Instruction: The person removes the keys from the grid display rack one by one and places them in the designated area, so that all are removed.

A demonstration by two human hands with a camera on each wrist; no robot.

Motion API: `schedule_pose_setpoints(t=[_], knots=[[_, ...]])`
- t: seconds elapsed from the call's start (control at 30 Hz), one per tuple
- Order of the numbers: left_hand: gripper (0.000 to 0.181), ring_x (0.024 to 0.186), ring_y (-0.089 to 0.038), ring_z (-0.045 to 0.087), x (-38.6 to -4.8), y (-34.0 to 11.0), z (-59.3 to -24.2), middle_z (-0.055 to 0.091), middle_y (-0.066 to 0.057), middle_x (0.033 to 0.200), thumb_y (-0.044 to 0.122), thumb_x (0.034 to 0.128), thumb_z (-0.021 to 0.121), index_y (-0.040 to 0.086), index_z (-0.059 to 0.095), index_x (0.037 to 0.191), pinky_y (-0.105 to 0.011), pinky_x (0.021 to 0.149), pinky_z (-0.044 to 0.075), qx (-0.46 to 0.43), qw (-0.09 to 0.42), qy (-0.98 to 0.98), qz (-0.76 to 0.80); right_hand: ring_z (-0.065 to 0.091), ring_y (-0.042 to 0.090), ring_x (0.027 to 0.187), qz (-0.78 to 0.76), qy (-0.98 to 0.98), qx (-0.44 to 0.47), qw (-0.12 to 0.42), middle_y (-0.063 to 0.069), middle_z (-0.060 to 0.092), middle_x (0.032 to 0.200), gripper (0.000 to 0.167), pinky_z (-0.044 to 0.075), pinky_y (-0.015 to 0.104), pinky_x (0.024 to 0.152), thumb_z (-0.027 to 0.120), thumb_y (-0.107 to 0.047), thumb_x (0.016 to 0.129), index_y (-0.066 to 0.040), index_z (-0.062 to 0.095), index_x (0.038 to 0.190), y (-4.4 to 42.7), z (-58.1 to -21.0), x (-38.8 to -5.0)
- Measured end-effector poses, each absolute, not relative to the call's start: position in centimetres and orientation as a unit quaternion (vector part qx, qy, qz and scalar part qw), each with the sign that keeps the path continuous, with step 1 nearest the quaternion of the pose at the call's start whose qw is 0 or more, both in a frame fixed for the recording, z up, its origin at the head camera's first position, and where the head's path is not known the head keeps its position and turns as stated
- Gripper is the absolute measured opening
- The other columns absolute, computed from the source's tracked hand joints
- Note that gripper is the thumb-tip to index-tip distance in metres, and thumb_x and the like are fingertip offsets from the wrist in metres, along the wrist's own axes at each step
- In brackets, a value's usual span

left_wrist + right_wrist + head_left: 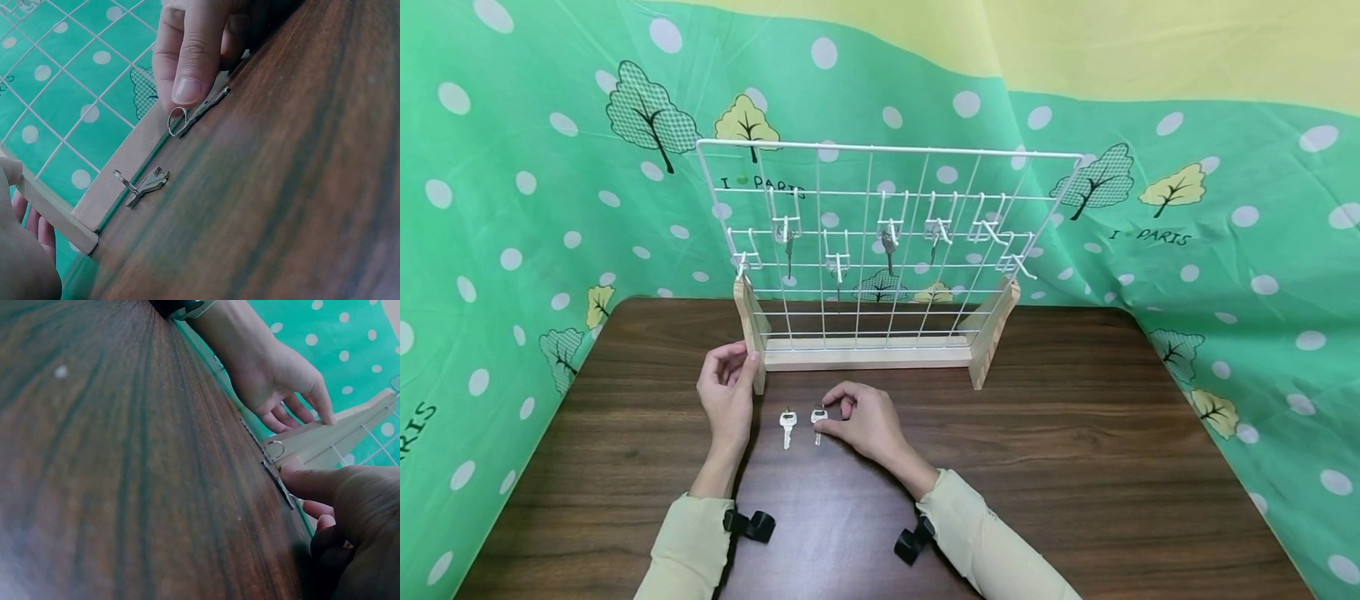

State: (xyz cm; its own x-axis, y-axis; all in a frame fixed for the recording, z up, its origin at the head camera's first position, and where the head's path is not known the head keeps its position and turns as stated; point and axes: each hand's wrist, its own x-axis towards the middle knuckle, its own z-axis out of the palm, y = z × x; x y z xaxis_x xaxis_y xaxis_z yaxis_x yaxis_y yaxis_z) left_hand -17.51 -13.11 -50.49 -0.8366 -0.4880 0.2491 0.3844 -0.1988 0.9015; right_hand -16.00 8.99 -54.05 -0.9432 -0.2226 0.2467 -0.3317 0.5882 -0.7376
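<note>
My left hand [727, 387] grips the left wooden leg [751, 333] of a white wire grid rack [870, 148], thumb on one side and fingers on the other. On the table in front of the rack, my right hand [867, 421] has its thumb and index finger spread around the head of a silver key [817, 417]. Its index fingertip meets the small key ring [177, 121]; a firm pinch is not visible. Just left lies a second silver key [787, 428] with its ring [125, 180] standing up.
White hooks hang on the grid, among them an upper left hook [786, 225] and a lower right hook [1017, 265]. Several carry keys, such as a hanging key [890, 240]. A wooden base bar [868, 358] joins the legs. Behind the brown table [1075, 467] hangs a green dotted cloth [1285, 275].
</note>
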Motion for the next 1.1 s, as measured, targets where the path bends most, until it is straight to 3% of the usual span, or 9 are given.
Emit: schedule_pose_setpoints(t=[0.53,0.9,1.1], knots=[[0.023,0.101,-0.012,0.071,-17.4,-13.2,-50.3,0.074,0.001,0.108,-0.012,0.0974,0.073,-0.019,0.062,0.116,-0.018,0.085,0.058,0.048,0.28,-0.57,-0.771,0.048,-0.002,0.059,0.444,-0.881,0.157,0.054,-0.018,0.053,0.066,0.034,0.045,0.021,0.059,0.104,-0.029,0.077,-0.025,0.082,0.103,8.9,-53.5,-15.9],[0.022,0.1,-0.012,0.071,-17.5,-13.2,-50.3,0.074,0.001,0.107,-0.012,0.0972,0.074,-0.019,0.063,0.116,-0.018,0.084,0.058,0.045,0.279,-0.564,-0.775,0.05,0.001,0.059,0.501,-0.853,0.143,-0.002,-0.006,0.06,0.072,0.023,0.041,0.017,0.055,0.093,-0.009,0.089,-0.007,0.081,0.108,8.8,-49.4,-14.8],[0.023,0.101,-0.012,0.07,-17.5,-13.1,-50.4,0.074,0.001,0.107,-0.012,0.0969,0.074,-0.02,0.062,0.116,-0.018,0.084,0.058,0.047,0.281,-0.566,-0.774,0.052,0.002,0.062,0.52,-0.842,0.142,0.014,-0.004,0.062,0.076,0.02,0.044,0.016,0.058,0.089,-0.005,0.093,-0.003,0.08,0.111,8.8,-48.4,-14.8]])
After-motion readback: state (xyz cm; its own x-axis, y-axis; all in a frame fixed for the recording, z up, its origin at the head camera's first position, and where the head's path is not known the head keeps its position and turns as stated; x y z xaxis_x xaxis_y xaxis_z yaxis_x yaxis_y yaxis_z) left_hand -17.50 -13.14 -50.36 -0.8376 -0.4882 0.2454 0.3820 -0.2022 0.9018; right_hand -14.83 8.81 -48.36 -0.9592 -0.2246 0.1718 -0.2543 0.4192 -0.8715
